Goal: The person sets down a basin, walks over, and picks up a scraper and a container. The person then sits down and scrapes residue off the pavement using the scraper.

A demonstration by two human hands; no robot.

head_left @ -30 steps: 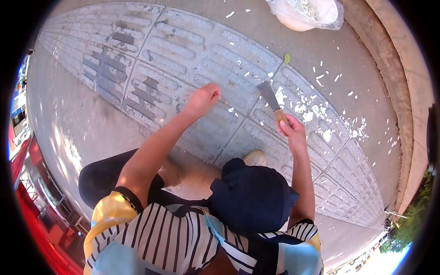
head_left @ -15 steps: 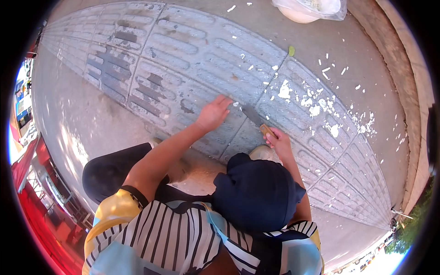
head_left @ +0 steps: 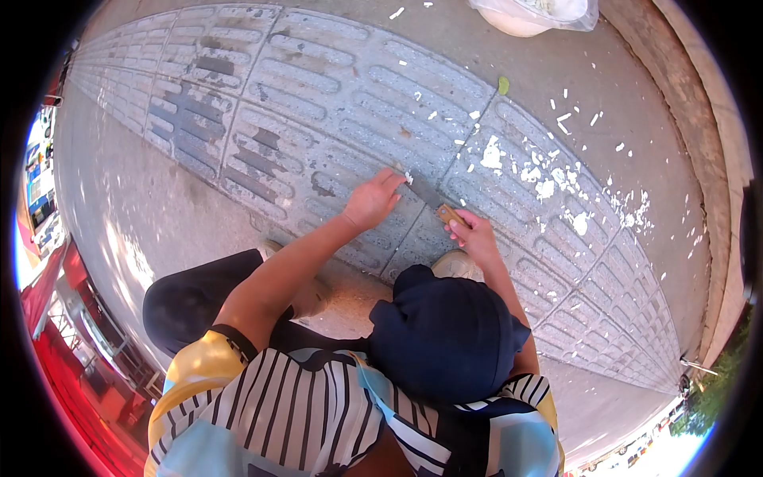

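Note:
In the head view, my right hand [head_left: 472, 235] is wrapped around the wooden handle of a scraper [head_left: 451, 215]. Its flat grey blade points up and left, low over the paving, with the tip close to my left fingertips. My left hand [head_left: 373, 200] reaches over the grooved tiles, fingers bent and drawn together. At its fingertips is a small white piece [head_left: 408, 178], which seems pinched; the exact contact is too small to make out. White flakes [head_left: 545, 189] lie scattered on the tiles to the right of both hands.
A pale tub [head_left: 517, 22] lined with clear plastic stands at the top, holding white material. Grooved paving tiles [head_left: 310, 71] run across the ground. A raised kerb [head_left: 719, 159] borders the right side. A green leaf [head_left: 503, 85] lies on a tile edge.
My right hand has moved the scraper up and left, bringing its blade tip close to my left fingertips and the white piece. My left hand stays nearly in place.

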